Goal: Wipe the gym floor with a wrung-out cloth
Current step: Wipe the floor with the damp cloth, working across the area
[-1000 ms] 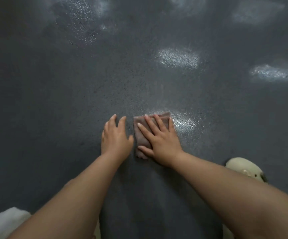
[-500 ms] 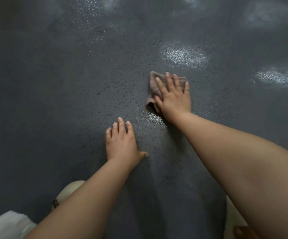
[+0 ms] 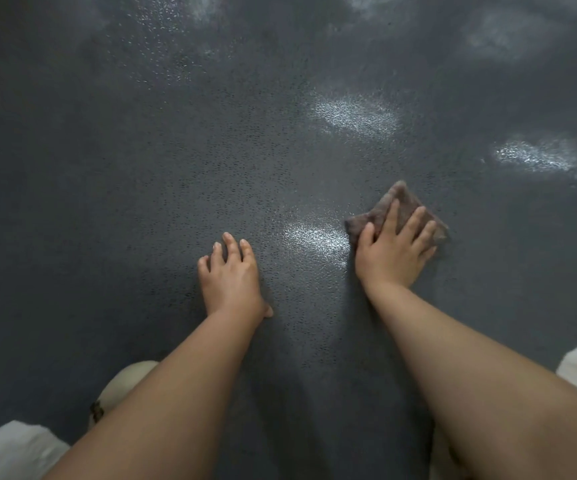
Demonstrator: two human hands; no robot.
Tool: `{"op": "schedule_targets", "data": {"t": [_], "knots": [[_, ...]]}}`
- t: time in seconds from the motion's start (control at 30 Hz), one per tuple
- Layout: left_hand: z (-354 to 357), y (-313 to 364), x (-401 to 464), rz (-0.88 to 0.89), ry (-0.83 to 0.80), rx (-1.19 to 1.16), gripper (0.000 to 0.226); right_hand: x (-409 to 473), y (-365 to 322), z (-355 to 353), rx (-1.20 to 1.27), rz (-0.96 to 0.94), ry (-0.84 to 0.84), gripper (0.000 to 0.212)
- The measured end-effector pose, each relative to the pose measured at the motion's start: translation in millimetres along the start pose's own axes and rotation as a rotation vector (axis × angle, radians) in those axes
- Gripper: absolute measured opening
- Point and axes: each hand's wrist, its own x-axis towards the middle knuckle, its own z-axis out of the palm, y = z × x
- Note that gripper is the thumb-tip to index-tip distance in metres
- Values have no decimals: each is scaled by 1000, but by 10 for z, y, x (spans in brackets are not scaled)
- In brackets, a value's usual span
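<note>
- The right hand (image 3: 392, 251) presses the brown cloth (image 3: 401, 206) flat on the dark gym floor (image 3: 141, 202), fingers straight, no grip closed.
- The left hand (image 3: 231, 278) rests spread on the floor, holding nothing, well apart from the cloth.

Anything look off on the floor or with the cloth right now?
Nothing stands out. The cloth lies folded under the right hand, flat on the dark floor. The left hand rests open on the floor beside it. The bright patches look like light reflecting off the floor, not spills.
</note>
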Motion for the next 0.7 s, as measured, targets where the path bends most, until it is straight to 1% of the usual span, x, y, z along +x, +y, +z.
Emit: {"op": "schedule_targets", "data": {"t": [0.07,0.13,0.23,0.37,0.43,0.53,0.57,0.63,0.7], "knots": [[-6,15,6,-3,-2,12,123,-166,-115,54,-20,-49,-36,63],[-16,39,9,-15,-6,19,123,-388,-172,144,-54,-152,-68,63],[-20,64,9,-31,2,26,122,-838,-138,324,-82,-298,-36,65],[-28,60,5,-37,4,28,121,-1507,169,506,-84,-351,-58,59],[-34,63,4,-39,-4,38,122,-1669,319,535,-85,-360,-74,55],[-38,63,9,-45,-6,35,121,-1442,452,502,-101,-447,-45,57],[-37,61,9,-43,-5,35,122,-1278,483,470,-119,-446,-17,58],[-29,52,14,-40,-3,36,122,-876,520,340,-127,-374,57,60],[-25,45,24,-37,-1,39,123,-411,532,142,-156,-263,34,58]]}}
